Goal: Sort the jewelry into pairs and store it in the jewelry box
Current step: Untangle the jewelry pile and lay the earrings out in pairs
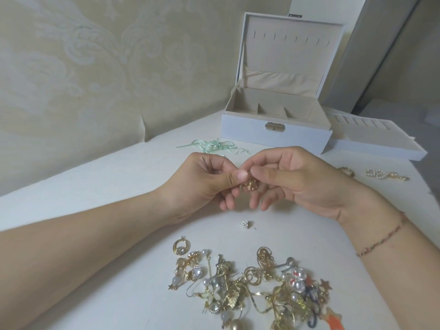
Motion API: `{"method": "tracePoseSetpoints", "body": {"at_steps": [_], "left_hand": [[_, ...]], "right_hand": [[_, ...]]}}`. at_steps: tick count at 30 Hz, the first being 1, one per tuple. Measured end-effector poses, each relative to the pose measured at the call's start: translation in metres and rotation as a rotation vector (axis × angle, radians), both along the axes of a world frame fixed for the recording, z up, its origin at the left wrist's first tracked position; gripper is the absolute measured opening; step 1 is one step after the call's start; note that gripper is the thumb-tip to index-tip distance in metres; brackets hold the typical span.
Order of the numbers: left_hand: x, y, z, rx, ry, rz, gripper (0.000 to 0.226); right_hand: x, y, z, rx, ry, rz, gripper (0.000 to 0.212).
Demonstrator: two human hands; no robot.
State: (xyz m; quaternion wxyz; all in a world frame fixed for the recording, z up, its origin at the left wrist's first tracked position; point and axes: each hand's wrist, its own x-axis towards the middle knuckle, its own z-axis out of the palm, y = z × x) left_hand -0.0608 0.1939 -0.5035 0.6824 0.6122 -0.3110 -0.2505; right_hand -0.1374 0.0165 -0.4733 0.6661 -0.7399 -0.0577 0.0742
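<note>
- Holding one small gold earring (250, 185) between them, the two hands meet above the middle of the white desk (114, 186).
- The left hand (202, 184) pinches the top of the earring with thumb and forefinger; its other fingers are curled under.
- The right hand (292, 184) pinches the same earring at its thin hook from the right side, and its lower fingers hang loosely bent.
- A small white flower stud (245, 224) lies alone on the desk, just near of the hands.
- A mixed pile of jewelry (257, 289), gold pieces, pearls and clear stones, lies at the near edge, tangled together.
- The white jewelry box (273, 136) stands at the far side with its lid up; its beige compartments look empty as far as I can see.
- A removed tray (381, 144) rests just right of the box.
- A pearl piece (376, 173) and a gold ring (346, 171) lie at the right, apart from the pile.
- A green ribbon (214, 146) lies far left of the hands.
</note>
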Motion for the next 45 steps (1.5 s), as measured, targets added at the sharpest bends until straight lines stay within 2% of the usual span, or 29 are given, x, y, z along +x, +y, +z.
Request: {"method": "tracePoseSetpoints", "body": {"at_steps": [2, 5, 8, 10, 12, 14, 17, 20, 23, 27, 34, 41, 45], "left_hand": [[0.000, 0.000, 0.000, 0.024, -0.017, 0.010, 0.023], [-0.003, 0.000, 0.000, 0.042, -0.059, 0.068, 0.034], [0.003, 0.001, 0.003, -0.198, -0.067, 0.375, 0.042], [0.018, 0.006, 0.006, -0.384, -0.096, 0.549, 0.031], [0.033, 0.009, 0.006, -0.332, -0.169, 0.672, 0.016], [0.044, 0.011, 0.000, -0.136, -0.312, 0.724, 0.020], [0.049, 0.013, -0.006, 0.091, -0.495, 0.662, 0.036], [0.045, 0.014, -0.009, 0.261, -0.705, 0.449, 0.030], [0.038, 0.012, -0.013, 0.505, -0.969, 0.297, 0.024], [0.030, 0.014, -0.015, 0.734, -1.177, 0.349, 0.029], [0.030, 0.013, -0.015, 0.744, -1.164, 0.324, 0.027], [0.032, 0.012, -0.017, 0.730, -1.138, 0.336, 0.028], [0.028, 0.013, -0.013, 0.613, -1.106, 0.398, 0.034]], "right_hand": [[0.000, 0.001, -0.001, -0.064, -0.045, -0.005, 0.034], [0.000, -0.001, -0.002, -0.127, -0.093, -0.011, 0.021], [0.001, -0.015, 0.001, -0.135, -0.102, -0.134, 0.011], [0.002, -0.024, 0.002, -0.151, -0.109, -0.241, 0.007], [0.004, -0.029, -0.002, -0.223, -0.090, -0.298, 0.007], [0.006, -0.028, -0.008, -0.341, -0.048, -0.306, 0.008], [0.009, -0.024, -0.016, -0.566, -0.067, -0.287, 0.009], [0.010, -0.018, -0.018, -0.825, -0.187, -0.306, 0.013], [0.010, -0.011, -0.020, -0.920, -0.244, -0.299, 0.015], [0.011, -0.005, -0.022, -0.965, -0.291, -0.254, 0.016], [0.011, 0.003, -0.024, -0.988, -0.378, -0.174, 0.019], [0.012, 0.005, -0.026, -0.981, -0.383, -0.137, 0.021], [0.001, 0.002, -0.008, -0.905, -0.420, -0.102, 0.011]]}}
